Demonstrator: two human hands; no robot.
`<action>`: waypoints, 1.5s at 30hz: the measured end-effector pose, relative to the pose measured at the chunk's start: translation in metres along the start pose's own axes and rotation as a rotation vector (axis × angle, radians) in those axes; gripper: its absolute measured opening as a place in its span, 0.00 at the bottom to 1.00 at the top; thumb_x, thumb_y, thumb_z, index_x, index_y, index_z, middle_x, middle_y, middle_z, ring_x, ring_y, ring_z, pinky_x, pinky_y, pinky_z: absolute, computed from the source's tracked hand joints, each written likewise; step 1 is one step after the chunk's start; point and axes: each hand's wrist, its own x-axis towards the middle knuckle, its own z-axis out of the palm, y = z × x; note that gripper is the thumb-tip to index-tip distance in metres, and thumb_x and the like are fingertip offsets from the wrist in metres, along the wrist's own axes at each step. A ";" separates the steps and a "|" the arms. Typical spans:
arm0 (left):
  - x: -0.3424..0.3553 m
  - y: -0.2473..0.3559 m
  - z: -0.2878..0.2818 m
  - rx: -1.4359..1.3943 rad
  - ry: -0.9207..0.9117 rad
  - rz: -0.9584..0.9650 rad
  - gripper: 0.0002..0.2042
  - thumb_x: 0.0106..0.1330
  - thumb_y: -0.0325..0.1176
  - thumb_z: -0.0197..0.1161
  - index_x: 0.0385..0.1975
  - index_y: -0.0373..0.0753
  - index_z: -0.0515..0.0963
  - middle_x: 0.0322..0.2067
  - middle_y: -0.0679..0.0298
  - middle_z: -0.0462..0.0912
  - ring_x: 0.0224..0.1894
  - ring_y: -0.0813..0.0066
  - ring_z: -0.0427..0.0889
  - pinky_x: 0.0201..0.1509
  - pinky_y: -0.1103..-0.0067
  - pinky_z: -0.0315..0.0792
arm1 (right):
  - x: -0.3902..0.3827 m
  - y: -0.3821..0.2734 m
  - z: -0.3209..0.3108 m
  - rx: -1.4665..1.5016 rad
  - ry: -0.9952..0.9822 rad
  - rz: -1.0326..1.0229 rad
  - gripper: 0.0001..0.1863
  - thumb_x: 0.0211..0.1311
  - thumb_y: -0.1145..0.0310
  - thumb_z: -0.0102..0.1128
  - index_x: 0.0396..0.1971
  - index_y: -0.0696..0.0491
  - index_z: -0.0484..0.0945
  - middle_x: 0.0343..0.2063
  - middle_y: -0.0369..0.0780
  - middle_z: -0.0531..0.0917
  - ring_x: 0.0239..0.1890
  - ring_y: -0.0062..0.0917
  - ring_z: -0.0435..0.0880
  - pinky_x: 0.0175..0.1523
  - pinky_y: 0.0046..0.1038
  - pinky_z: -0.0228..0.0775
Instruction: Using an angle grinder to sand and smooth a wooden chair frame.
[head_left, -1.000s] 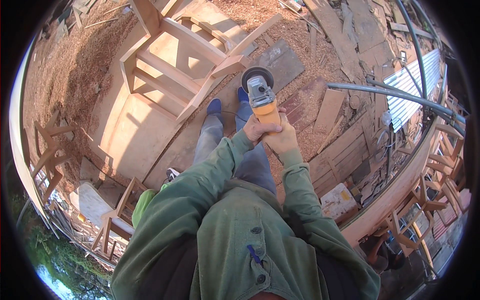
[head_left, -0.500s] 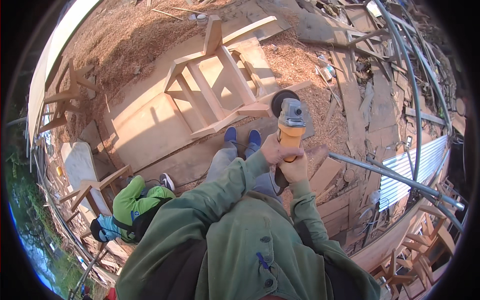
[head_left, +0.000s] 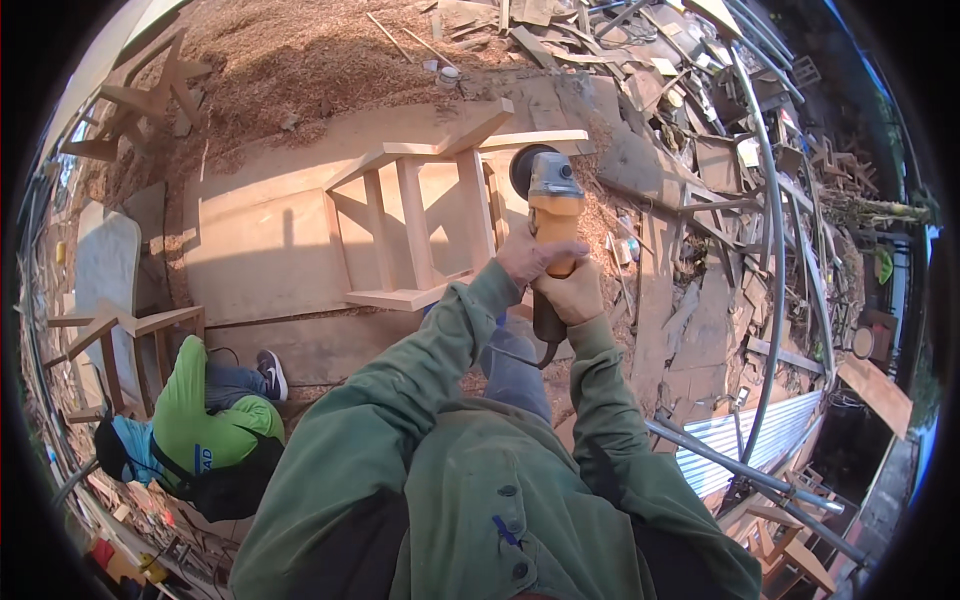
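Note:
Both my hands are closed around a yellow and grey angle grinder (head_left: 557,200). My left hand (head_left: 532,256) wraps the front of its yellow body. Behind it, my right hand (head_left: 572,292) grips the rear, where a dark handle and cord show below. A round dark disc (head_left: 524,172) sits at the grinder's far end, close to the right side of a wooden chair frame (head_left: 413,220). The frame lies on boards in front of me, one long pale leg (head_left: 535,139) reaching right past the disc. Whether disc and wood touch, I cannot tell.
At the left crouches a person in a green top (head_left: 215,430), beside another wooden frame (head_left: 105,335). Shavings (head_left: 280,70) cover the ground beyond. Scrap wood (head_left: 680,80) piles up at far right. Metal pipes (head_left: 770,250) and a corrugated sheet (head_left: 755,440) stand to my right.
My view has shifted right. The grinder, in both hands, has moved from the chair frame's near right corner towards its far right side. My shoes have largely gone out of sight.

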 end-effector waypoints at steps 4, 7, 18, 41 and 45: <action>0.029 0.018 -0.023 -0.164 0.053 0.042 0.19 0.51 0.34 0.74 0.41 0.34 0.79 0.38 0.62 0.82 0.39 0.74 0.83 0.45 0.78 0.77 | 0.059 0.007 0.003 -0.119 -0.089 0.050 0.23 0.43 0.68 0.72 0.40 0.61 0.78 0.35 0.40 0.84 0.35 0.22 0.84 0.41 0.25 0.77; 0.050 0.024 -0.033 -0.248 0.077 0.057 0.19 0.52 0.35 0.73 0.42 0.33 0.79 0.39 0.62 0.82 0.40 0.73 0.83 0.46 0.78 0.77 | 0.091 0.000 0.005 -0.166 -0.142 0.031 0.24 0.42 0.67 0.72 0.40 0.61 0.78 0.35 0.42 0.84 0.37 0.24 0.84 0.42 0.26 0.77; 0.110 0.012 -0.059 -0.326 0.139 0.179 0.21 0.56 0.37 0.71 0.46 0.32 0.77 0.41 0.62 0.81 0.42 0.73 0.82 0.47 0.78 0.76 | 0.164 0.021 -0.003 -0.419 -0.166 -0.071 0.33 0.37 0.59 0.70 0.44 0.63 0.73 0.37 0.51 0.83 0.42 0.39 0.85 0.47 0.33 0.76; 0.117 0.003 -0.059 -0.400 0.159 0.195 0.20 0.54 0.35 0.71 0.44 0.33 0.76 0.40 0.60 0.82 0.42 0.72 0.82 0.49 0.77 0.77 | 0.168 0.016 -0.007 -0.496 -0.275 0.029 0.31 0.38 0.61 0.70 0.44 0.62 0.74 0.37 0.51 0.82 0.40 0.42 0.84 0.46 0.36 0.76; 0.123 0.004 -0.061 -0.439 0.162 0.159 0.21 0.54 0.35 0.72 0.45 0.33 0.76 0.41 0.60 0.82 0.42 0.72 0.82 0.49 0.77 0.76 | 0.179 0.013 -0.002 -0.499 -0.199 -0.073 0.30 0.39 0.61 0.70 0.43 0.62 0.75 0.36 0.51 0.83 0.40 0.41 0.85 0.45 0.36 0.76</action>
